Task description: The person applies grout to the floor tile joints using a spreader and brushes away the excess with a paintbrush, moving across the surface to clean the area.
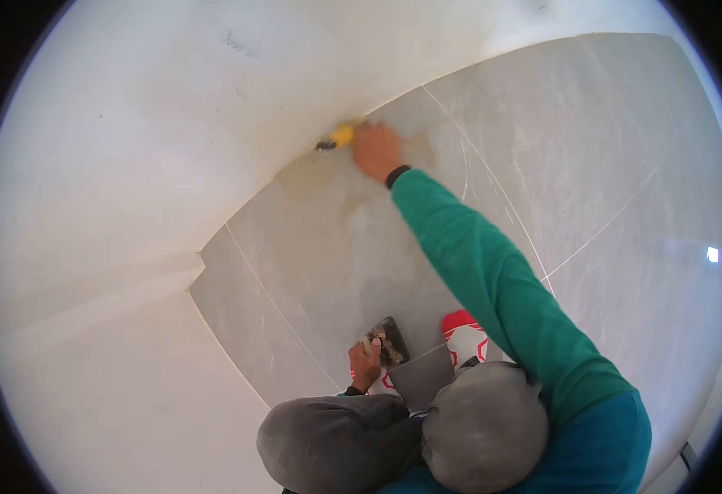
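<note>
At the joint between floor and wall, my right hand [377, 151] is closed around a yellow tool [342, 137]. Its dark end touches or nearly touches the bottom of the wall; motion blurs its shape. Low in the view, my left hand [366, 364] grips a dark flat rectangular tool [390, 341] with pale brownish material on it, held near my feet. Damp-looking tan smears mark the grey tiled floor [311, 239] below and beside my right hand.
The white wall [155, 140] curves along the left and top, with a corner ledge [171, 276] at left. My knees [484, 428] are bent at the bottom, and a red and white sock [465, 337] shows beside them. Light tile joints cross the floor.
</note>
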Motion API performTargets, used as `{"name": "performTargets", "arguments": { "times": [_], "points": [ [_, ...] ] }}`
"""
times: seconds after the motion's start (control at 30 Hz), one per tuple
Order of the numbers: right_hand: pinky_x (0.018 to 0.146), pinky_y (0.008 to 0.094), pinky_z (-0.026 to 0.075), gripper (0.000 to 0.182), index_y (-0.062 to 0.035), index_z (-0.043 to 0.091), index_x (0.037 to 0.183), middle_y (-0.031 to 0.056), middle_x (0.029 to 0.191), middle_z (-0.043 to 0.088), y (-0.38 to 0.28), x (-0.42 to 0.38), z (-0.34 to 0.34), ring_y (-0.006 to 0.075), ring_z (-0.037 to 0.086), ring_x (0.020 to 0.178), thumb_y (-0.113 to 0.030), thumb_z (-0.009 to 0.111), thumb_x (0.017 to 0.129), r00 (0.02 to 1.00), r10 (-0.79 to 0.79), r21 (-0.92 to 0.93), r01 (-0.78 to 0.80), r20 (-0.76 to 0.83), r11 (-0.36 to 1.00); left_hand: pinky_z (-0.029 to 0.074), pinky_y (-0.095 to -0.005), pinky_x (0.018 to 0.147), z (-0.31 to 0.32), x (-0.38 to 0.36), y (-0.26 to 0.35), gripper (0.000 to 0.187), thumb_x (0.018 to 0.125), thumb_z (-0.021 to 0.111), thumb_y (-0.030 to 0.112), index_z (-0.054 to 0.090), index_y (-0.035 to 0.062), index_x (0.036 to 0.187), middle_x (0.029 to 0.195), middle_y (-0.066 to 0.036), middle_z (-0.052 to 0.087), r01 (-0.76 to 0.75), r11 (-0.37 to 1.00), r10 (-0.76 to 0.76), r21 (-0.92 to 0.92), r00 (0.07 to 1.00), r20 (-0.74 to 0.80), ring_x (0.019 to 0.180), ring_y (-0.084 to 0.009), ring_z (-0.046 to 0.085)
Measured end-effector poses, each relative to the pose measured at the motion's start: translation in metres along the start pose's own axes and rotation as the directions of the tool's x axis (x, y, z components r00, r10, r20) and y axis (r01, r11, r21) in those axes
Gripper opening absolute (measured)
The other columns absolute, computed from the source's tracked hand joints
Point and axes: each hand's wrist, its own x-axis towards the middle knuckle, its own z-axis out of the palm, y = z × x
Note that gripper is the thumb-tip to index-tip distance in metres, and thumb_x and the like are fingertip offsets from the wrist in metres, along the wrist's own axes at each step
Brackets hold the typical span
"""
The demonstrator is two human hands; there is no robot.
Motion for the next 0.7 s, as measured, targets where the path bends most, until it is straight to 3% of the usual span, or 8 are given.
{"name": "performTargets", "arguments": {
  "times": [0.07,0.17,0.3,0.37,0.47,0.5,0.6,0.7],
  "points": [
    [0.062,0.0424,0.045,0.015,-0.0054,0.061,0.073,0.0127,0.079,0.059,-0.014,0.003,-0.015,0.0304,0.055,0.076,-0.018,0.054,0.068,0.997,-0.05,0.058,0.046,0.065,0.997,0.039,-0.0371,0.052,0.002,0.005,0.004,0.028,0.083,0.051,0.024,0.055,-0.0021,0.072,0.06,-0.017,0.055,-0.039,0.999,0.039,0.025,0.999,-0.013,0.054,-0.0295,0.054],
    [0.068,0.0454,0.048,0.018,-0.0042,0.062,0.077,0.0175,0.079,0.062,-0.001,0.008,-0.046,0.0335,0.06,0.081,-0.019,0.053,0.072,0.96,0.092,0.168,-0.14,0.265,0.976,0.039,-0.0377,0.051,-0.002,0.001,0.011,0.029,0.083,0.051,0.024,0.054,-0.0022,0.071,0.059,-0.018,0.054,-0.152,0.984,0.158,0.096,0.986,-0.06,0.053,-0.03,0.053],
    [0.062,0.0406,0.048,0.019,-0.0061,0.061,0.08,0.013,0.077,0.061,0.081,0.015,-0.078,0.0302,0.058,0.072,-0.023,0.054,0.075,0.947,0.32,-0.068,-0.32,-0.007,0.945,0.037,-0.0398,0.051,-0.003,0.003,0.004,0.031,0.082,0.052,0.026,0.052,-0.0015,0.068,0.058,-0.018,0.052,0.014,1.0,-0.014,0.017,1.0,0.004,0.053,-0.0328,0.051],
    [0.067,0.0403,0.046,0.02,-0.0075,0.062,0.086,0.011,0.089,0.061,0.093,0.002,-0.056,0.0302,0.055,0.077,-0.023,0.056,0.075,0.989,0.138,-0.283,-0.12,0.046,0.951,0.037,-0.0408,0.051,-0.004,0.0,0.002,0.032,0.082,0.053,0.027,0.052,-0.0011,0.067,0.058,-0.018,0.052,0.042,0.999,-0.042,0.004,0.999,0.02,0.053,-0.0343,0.051],
    [0.073,0.0398,0.044,0.023,-0.0086,0.062,0.091,0.0082,0.097,0.06,0.038,-0.021,-0.08,0.0303,0.054,0.081,-0.018,0.06,0.071,0.988,-0.001,0.027,-0.003,0.155,1.0,0.037,-0.043,0.053,0.005,0.001,-0.001,0.034,0.082,0.052,0.031,0.053,-0.0006,0.07,0.062,-0.018,0.054,0.172,0.97,-0.18,-0.171,0.983,-0.032,0.057,-0.0374,0.051],
    [0.073,0.0391,0.044,0.025,-0.009,0.062,0.092,0.0075,0.095,0.06,0.01,-0.022,-0.089,0.0299,0.054,0.081,-0.014,0.061,0.067,0.973,-0.218,0.096,0.21,0.081,0.973,0.038,-0.0436,0.053,0.004,0.002,-0.002,0.034,0.081,0.053,0.032,0.054,-0.0003,0.072,0.064,-0.018,0.054,0.082,0.987,-0.088,-0.14,0.996,-0.033,0.058,-0.0379,0.051],
    [0.076,0.0364,0.043,0.032,-0.0106,0.062,0.092,0.0059,0.09,0.06,-0.064,-0.019,-0.068,0.028,0.053,0.085,-0.006,0.062,0.061,0.769,-0.638,0.255,0.626,-0.047,0.737,0.039,-0.0439,0.054,-0.002,-0.002,0.004,0.033,0.081,0.053,0.033,0.055,0.0005,0.076,0.067,-0.018,0.056,0.04,0.996,-0.041,-0.08,0.999,-0.008,0.06,-0.0382,0.052],
    [0.083,0.036,0.041,0.028,-0.0096,0.061,0.093,0.0058,0.097,0.06,-0.145,-0.027,-0.021,0.0262,0.053,0.093,-0.005,0.056,0.066,0.542,-0.84,0.479,0.745,-0.028,0.464,0.039,-0.0435,0.054,-0.008,0.003,0.008,0.032,0.081,0.054,0.033,0.055,0.0013,0.077,0.067,-0.018,0.055,0.052,0.997,-0.05,-0.054,0.998,0.04,0.062,-0.0379,0.053]
  ]
}}
